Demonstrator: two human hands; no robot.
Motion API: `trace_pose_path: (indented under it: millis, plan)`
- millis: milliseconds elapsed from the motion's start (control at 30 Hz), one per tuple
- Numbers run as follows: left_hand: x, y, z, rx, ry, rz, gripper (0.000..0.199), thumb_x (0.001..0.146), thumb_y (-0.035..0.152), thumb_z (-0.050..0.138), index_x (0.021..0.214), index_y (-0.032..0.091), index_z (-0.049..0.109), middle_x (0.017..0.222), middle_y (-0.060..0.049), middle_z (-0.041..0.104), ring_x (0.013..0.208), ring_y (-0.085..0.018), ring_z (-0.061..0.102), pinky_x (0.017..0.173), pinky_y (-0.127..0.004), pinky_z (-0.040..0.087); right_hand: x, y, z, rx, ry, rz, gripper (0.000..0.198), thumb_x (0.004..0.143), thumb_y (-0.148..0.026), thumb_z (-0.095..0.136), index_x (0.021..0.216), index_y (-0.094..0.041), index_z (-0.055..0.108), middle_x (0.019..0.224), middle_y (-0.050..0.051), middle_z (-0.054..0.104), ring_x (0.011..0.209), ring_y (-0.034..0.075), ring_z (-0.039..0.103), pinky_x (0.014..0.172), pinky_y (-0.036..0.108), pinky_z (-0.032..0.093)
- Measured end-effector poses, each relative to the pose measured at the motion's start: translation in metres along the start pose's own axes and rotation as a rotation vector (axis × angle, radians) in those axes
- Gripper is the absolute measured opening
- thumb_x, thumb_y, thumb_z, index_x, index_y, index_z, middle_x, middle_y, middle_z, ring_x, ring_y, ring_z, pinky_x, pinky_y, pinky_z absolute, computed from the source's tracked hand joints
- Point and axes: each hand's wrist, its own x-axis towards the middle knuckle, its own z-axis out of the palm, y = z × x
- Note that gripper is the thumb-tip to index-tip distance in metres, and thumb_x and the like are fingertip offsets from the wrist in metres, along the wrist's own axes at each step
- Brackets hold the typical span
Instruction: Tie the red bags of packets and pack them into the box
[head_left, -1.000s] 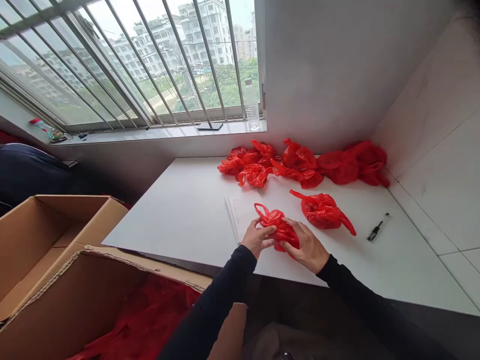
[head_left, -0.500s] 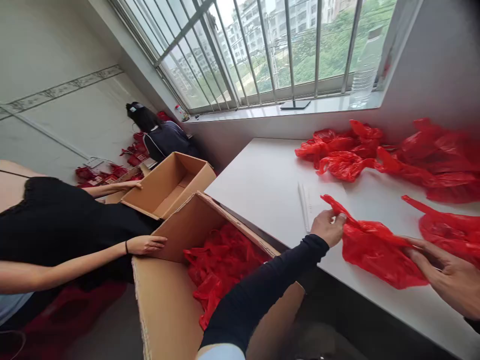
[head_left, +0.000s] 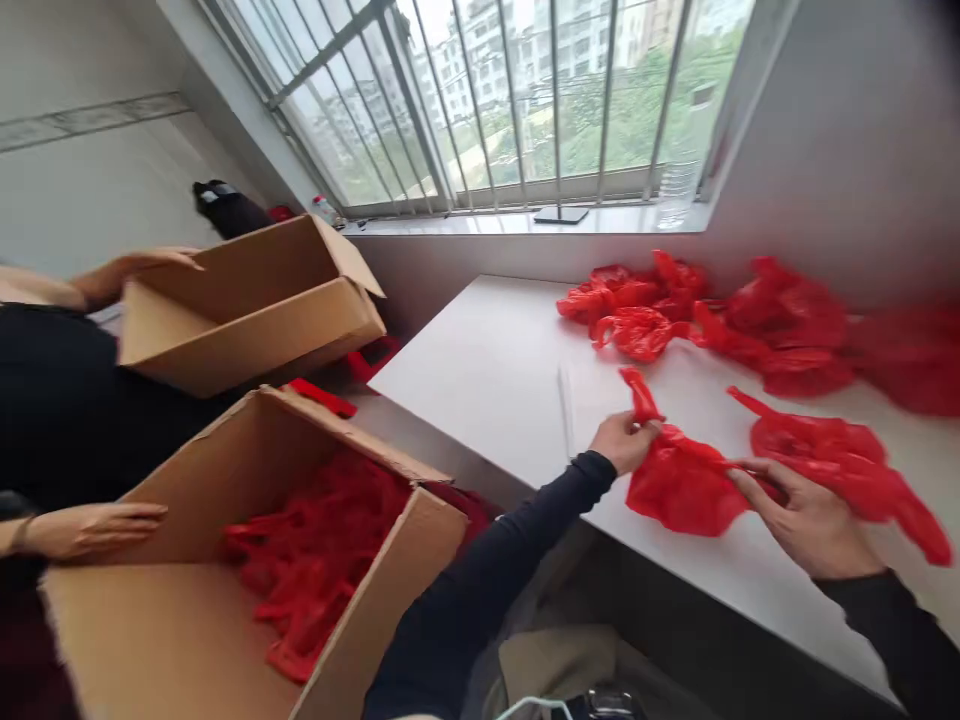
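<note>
Between my hands, at the front edge of the white table (head_left: pixel 480 370), is a red plastic bag (head_left: pixel 686 492). My left hand (head_left: pixel 626 440) pinches its upper left part, and one loop of the bag sticks up past my fingers. With thumb and fingers, my right hand (head_left: pixel 810 515) grips the bag's right side. What is inside the bag I cannot make out. Another red bag (head_left: pixel 832 450) lies just behind my right hand. To my left, an open cardboard box (head_left: pixel 172 620) holds a heap of red plastic bags (head_left: pixel 322 550).
More red bags (head_left: pixel 645 310) lie along the wall side of the table, near a white sheet (head_left: pixel 592 400). A person's hand (head_left: pixel 101 528) rests on the box, and their other hand holds a second cardboard box (head_left: pixel 262 330). A barred window's sill (head_left: pixel 480 222) carries a plastic bottle (head_left: pixel 677 190).
The second box has been raised and tilted by the other person. My view has shifted right, and the full box appears farther left. My hands still grip the red bag, now closer together.
</note>
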Motion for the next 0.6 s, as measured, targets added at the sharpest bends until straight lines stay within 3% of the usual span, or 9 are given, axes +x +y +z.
trace_pose_path:
  millis: [100,233,300,367,467,533,600]
  plan:
    - [0.012,-0.007,-0.011,-0.094,-0.009,0.015,0.038,0.094,0.033,0.043,0.114,0.009,0.065,0.071,-0.006,0.065,0.052,-0.012,0.055,0.054,-0.026,0.048,0.011,-0.016,-0.007,0.102,0.013,0.073,0.037,0.088,-0.058,0.057,0.102,-0.025,0.069,0.088,0.005,0.072,0.074,0.025,0.068,0.069,0.038,0.055]
    - [0.025,-0.023,-0.019,-0.11,0.004,0.031,0.046,0.091,0.048,0.051,0.102,0.006,0.068,0.056,-0.003,0.058,0.042,-0.012,0.051,0.046,-0.027,0.045,0.027,-0.023,-0.007,0.118,0.036,0.06,0.038,0.091,-0.057,0.055,0.097,-0.023,0.07,0.091,0.005,0.071,0.079,0.023,0.066,0.071,0.036,0.054]
    - [0.02,-0.025,-0.019,-0.102,0.032,0.083,0.049,0.09,0.054,0.054,0.099,0.009,0.071,0.061,-0.005,0.063,0.051,-0.016,0.059,0.054,-0.031,0.051,0.026,-0.025,-0.005,0.11,0.087,0.041,0.039,0.092,-0.058,0.054,0.097,-0.022,0.07,0.099,0.007,0.069,0.088,0.024,0.065,0.075,0.036,0.054]
    - [0.014,-0.021,-0.016,-0.1,0.055,0.177,0.044,0.088,0.054,0.058,0.1,0.015,0.073,0.082,-0.01,0.071,0.082,-0.023,0.068,0.078,-0.039,0.055,0.025,-0.027,-0.004,0.091,0.163,0.001,0.041,0.091,-0.059,0.055,0.097,-0.022,0.071,0.106,0.009,0.066,0.098,0.026,0.062,0.082,0.038,0.053]
    - [0.008,-0.01,-0.013,-0.118,0.054,0.317,0.037,0.088,0.051,0.063,0.106,0.021,0.073,0.117,-0.01,0.069,0.125,-0.027,0.054,0.11,-0.043,0.038,0.026,-0.032,-0.004,0.117,0.194,-0.002,0.04,0.091,-0.058,0.057,0.096,-0.021,0.07,0.099,0.009,0.064,0.093,0.026,0.06,0.079,0.039,0.052]
    - [0.008,-0.003,-0.013,-0.143,0.015,0.352,0.041,0.091,0.053,0.058,0.11,0.02,0.073,0.118,-0.01,0.069,0.124,-0.027,0.055,0.111,-0.042,0.038,0.03,-0.035,-0.006,0.169,0.162,0.032,0.04,0.092,-0.058,0.055,0.097,-0.02,0.068,0.087,0.006,0.064,0.076,0.021,0.06,0.069,0.035,0.052]
    - [0.01,0.0,-0.014,-0.166,-0.02,0.343,0.047,0.093,0.055,0.053,0.114,0.018,0.072,0.112,-0.011,0.071,0.112,-0.027,0.062,0.101,-0.041,0.046,0.033,-0.037,-0.009,0.204,0.152,0.06,0.041,0.095,-0.058,0.051,0.099,-0.02,0.066,0.076,0.002,0.061,0.064,0.018,0.056,0.06,0.032,0.05]
